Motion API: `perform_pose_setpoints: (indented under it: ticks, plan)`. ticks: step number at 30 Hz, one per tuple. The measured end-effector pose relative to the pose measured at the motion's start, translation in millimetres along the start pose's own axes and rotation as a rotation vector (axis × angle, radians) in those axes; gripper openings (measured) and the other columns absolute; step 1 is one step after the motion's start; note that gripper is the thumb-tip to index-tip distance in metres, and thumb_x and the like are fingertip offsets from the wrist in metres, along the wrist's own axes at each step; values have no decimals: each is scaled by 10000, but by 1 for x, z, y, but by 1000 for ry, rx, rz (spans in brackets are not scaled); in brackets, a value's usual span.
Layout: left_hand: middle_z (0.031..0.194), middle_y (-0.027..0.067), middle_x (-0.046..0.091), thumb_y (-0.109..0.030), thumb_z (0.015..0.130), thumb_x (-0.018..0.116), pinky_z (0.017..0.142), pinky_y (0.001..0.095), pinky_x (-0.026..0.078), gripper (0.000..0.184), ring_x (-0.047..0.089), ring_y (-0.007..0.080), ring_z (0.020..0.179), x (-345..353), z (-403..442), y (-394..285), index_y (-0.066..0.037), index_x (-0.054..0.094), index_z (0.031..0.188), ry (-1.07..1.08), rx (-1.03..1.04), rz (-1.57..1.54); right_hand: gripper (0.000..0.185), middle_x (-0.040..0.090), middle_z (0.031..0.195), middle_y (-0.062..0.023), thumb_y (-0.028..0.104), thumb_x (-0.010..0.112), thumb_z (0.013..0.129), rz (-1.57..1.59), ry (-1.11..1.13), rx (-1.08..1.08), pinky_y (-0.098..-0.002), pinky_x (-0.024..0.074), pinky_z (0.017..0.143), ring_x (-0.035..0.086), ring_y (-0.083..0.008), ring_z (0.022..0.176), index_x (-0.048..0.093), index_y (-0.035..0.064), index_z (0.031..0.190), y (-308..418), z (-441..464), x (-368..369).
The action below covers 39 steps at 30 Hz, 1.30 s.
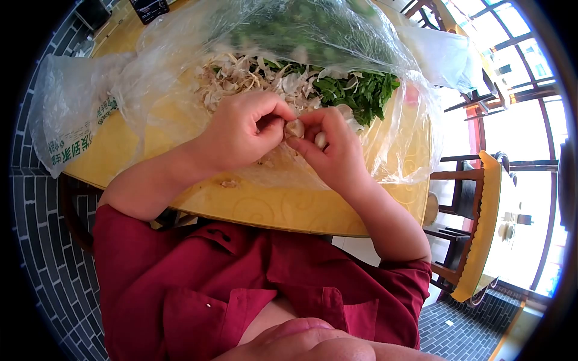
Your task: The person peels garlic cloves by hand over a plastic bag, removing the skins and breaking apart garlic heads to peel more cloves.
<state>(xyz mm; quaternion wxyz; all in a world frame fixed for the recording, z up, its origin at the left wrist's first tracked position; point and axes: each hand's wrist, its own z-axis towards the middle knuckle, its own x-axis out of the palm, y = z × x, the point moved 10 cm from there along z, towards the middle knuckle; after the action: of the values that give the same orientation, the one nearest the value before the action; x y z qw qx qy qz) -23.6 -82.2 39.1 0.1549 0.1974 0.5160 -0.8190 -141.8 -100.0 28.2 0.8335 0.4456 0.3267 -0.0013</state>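
"Yellow covers our counter; what lies on it?"

"Clear plastic, then leafy greens beside pale papery skins."

"And our hands?"

"Left hand and right hand close their fingertips on one garlic clove, just this side of the skins; our right also tucks a white clove in its curled fingers."

"Any risk?"

"Loosening that curl could drop the white clove among the scraps."

"Which way do they point?"

"The white one's long axis runs roughly away from us; the pinched one's we cannot tell."
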Motion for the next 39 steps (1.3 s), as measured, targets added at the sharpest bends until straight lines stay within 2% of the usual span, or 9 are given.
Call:
perform_pose_setpoints:
  ticks: [2, 8, 11, 14, 17, 23, 29, 32, 39]
  plan:
    - [795, 41, 613, 61, 793, 558, 571, 211, 471, 143, 589, 78, 680, 2, 0, 5, 5, 617, 910, 1, -99, -120, 302, 586, 798, -72, 98, 736, 746, 62, -1, 84, -302, 464, 597, 574, -185, 667, 540, 31, 966, -7, 1, -2]
    - [771, 26, 602, 40, 800, 575, 582, 206, 464, 109, 574, 56, 680, 3, 0, 7, 8, 604, 900, 3, -62, -135, 312, 604, 812, -75, 110, 735, 754, 82, 3, 94, -294, 465, 593, 565, -177, 655, 537, 30, 981, -11, 1, -4]
    - [719, 72, 622, -17, 769, 620, 581, 249, 486, 85, 600, 114, 642, -2, 3, 3, 13, 604, 847, 5, -84, -45, 322, 609, 827, -79, 109, 732, 756, 61, 47, 93, -295, 464, 594, 567, -181, 666, 532, 30, 996, -8, 2, -3]
    - [765, 24, 586, 2, 800, 575, 570, 208, 449, 55, 569, 48, 665, 0, 1, 14, 3, 576, 854, 54, -177, -64, 328, 600, 828, -70, 106, 727, 766, 71, 45, 37, -292, 463, 601, 571, -172, 684, 523, 32, 1012, -3, 1, -4]
    - [664, 56, 598, -25, 760, 599, 535, 247, 445, 44, 553, 86, 598, -9, 4, 22, 4, 571, 779, -48, -211, -124, 339, 585, 822, -62, 98, 725, 772, 141, 40, 25, -277, 459, 621, 567, -154, 712, 516, 38, 1033, -1, 1, -7]
    - [668, 52, 604, -19, 758, 582, 538, 243, 448, 37, 561, 81, 596, -10, 4, 18, 10, 570, 777, -69, -187, -151, 340, 562, 845, -35, 43, 693, 798, 338, 132, 147, -231, 433, 671, 528, -100, 769, 497, 38, 1076, -18, 1, 2]
    - [672, 34, 600, -21, 776, 567, 519, 231, 451, 36, 573, 79, 566, -2, 1, 30, -1, 566, 806, 3, -365, -370, 343, 568, 909, -33, 0, 645, 831, 584, 137, 133, -220, 431, 684, 516, -79, 789, 455, 20, 1116, -23, 1, 8]
    - [672, 27, 591, -26, 792, 549, 507, 226, 451, 25, 583, 84, 560, 8, -2, 38, -9, 558, 809, 122, -505, -478, 313, 579, 1054, -80, 70, 600, 886, 685, 144, 138, -193, 376, 589, 436, -51, 678, 423, 18, 1139, -20, 1, 8]
    - [724, 12, 577, -45, 855, 532, 463, 196, 393, 37, 547, 65, 539, 1, 3, 45, -33, 551, 825, 66, -406, -335, 280, 580, 1042, -101, 137, 560, 920, 1014, 78, 203, -178, 370, 572, 447, -64, 681, 441, 17, 1143, -19, 5, -6]
